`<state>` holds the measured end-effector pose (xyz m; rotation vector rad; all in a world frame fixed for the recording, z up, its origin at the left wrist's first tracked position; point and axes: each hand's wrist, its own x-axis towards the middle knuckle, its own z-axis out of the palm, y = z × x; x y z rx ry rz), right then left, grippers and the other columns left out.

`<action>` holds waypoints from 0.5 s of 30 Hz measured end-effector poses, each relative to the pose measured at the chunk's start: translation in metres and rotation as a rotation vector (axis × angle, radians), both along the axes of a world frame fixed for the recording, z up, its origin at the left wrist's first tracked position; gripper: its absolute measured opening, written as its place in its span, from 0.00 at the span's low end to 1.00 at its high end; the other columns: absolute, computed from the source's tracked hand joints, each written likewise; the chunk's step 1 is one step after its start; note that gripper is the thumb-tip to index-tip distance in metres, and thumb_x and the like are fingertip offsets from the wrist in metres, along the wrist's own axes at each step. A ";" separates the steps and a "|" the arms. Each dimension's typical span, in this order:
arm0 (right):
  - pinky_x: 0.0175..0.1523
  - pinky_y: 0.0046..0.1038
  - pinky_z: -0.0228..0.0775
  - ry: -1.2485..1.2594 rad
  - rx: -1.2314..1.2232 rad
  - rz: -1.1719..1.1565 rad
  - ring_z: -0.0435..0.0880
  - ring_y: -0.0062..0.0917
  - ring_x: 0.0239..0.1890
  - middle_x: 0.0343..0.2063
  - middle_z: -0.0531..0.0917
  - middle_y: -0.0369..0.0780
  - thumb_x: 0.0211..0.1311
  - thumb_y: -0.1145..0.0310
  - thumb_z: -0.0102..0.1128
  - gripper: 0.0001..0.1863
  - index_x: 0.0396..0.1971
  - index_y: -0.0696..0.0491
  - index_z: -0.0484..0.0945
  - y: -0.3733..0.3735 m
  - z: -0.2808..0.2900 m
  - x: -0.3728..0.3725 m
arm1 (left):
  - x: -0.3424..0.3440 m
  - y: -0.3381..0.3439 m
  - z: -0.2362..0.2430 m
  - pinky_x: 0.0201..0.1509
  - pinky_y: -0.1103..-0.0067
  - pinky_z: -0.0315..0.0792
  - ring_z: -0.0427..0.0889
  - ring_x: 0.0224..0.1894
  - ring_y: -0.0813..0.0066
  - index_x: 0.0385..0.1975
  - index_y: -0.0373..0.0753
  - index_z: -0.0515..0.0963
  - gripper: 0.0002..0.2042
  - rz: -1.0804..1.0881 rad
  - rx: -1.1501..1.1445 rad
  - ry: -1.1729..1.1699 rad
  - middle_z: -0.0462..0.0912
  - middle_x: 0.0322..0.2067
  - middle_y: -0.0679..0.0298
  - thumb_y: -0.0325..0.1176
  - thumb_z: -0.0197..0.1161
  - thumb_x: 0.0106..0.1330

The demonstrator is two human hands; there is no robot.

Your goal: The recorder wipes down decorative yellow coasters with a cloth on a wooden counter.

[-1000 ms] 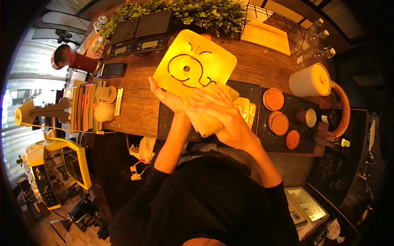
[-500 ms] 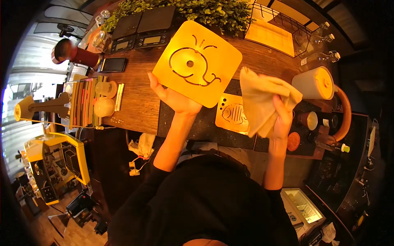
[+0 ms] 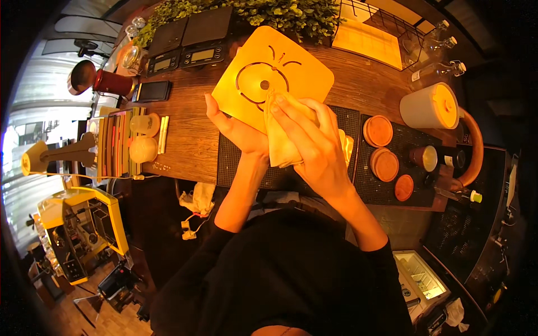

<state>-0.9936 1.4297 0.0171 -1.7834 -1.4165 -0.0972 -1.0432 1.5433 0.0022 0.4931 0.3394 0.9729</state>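
Observation:
A square, round-cornered metal stencil plate (image 3: 308, 64) with a cut-out whale is raised above the table, tilted. My left hand (image 3: 244, 134) grips it at its lower-left side, the thumb sticking out beside the edge and the other fingers behind the plate. In my right hand (image 3: 319, 148) is a folded tan cloth (image 3: 280, 143), pressed flat against the plate's lower right. Cloth and fingers cover the whale's tail. Behind my right hand, only an edge of a second plate (image 3: 346, 147) shows on the black mat (image 3: 238, 168).
Right of my hands are round brown discs (image 3: 378, 131), a cup (image 3: 424, 158) and a grey lidded kettle (image 3: 428, 106) with a curved wooden handle. Digital scales (image 3: 204, 53) and leafy plants (image 3: 280, 19) line the far side. Books (image 3: 120, 140) stand at left near a phone-like black device (image 3: 152, 91).
My right hand has brought the cloth leftward onto the plate, covering part of the whale. The discs at right have come into sight, and the second plate is mostly hidden.

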 end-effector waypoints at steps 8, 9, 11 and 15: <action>0.53 0.34 0.60 -0.053 -0.101 -0.027 0.70 0.38 0.46 0.46 0.76 0.41 0.33 0.76 0.61 0.27 0.43 0.57 0.74 -0.020 0.027 0.023 | -0.003 -0.001 -0.001 0.57 0.70 0.61 0.69 0.52 0.64 0.52 0.39 0.66 0.29 -0.157 -0.126 -0.231 0.69 0.52 0.60 0.57 0.42 0.60; 0.53 0.35 0.60 -0.073 -0.054 -0.082 0.69 0.37 0.47 0.45 0.76 0.40 0.32 0.76 0.61 0.27 0.42 0.58 0.74 -0.019 0.032 0.028 | -0.004 -0.001 0.001 0.57 0.70 0.61 0.69 0.52 0.63 0.52 0.39 0.66 0.30 -0.186 -0.125 -0.254 0.69 0.52 0.59 0.57 0.42 0.60; 0.53 0.35 0.60 -0.092 -0.003 -0.137 0.69 0.37 0.48 0.45 0.76 0.40 0.31 0.76 0.62 0.28 0.42 0.59 0.74 -0.013 0.037 0.033 | -0.005 0.000 0.004 0.57 0.69 0.61 0.69 0.52 0.63 0.52 0.39 0.66 0.30 -0.248 -0.120 -0.298 0.69 0.52 0.59 0.57 0.43 0.60; 0.54 0.36 0.60 -0.102 0.108 -0.051 0.69 0.36 0.48 0.45 0.76 0.40 0.30 0.76 0.63 0.28 0.42 0.57 0.75 0.015 0.037 0.027 | -0.007 -0.005 0.005 0.58 0.68 0.60 0.69 0.52 0.62 0.53 0.38 0.65 0.31 -0.126 -0.087 -0.173 0.69 0.52 0.59 0.58 0.43 0.59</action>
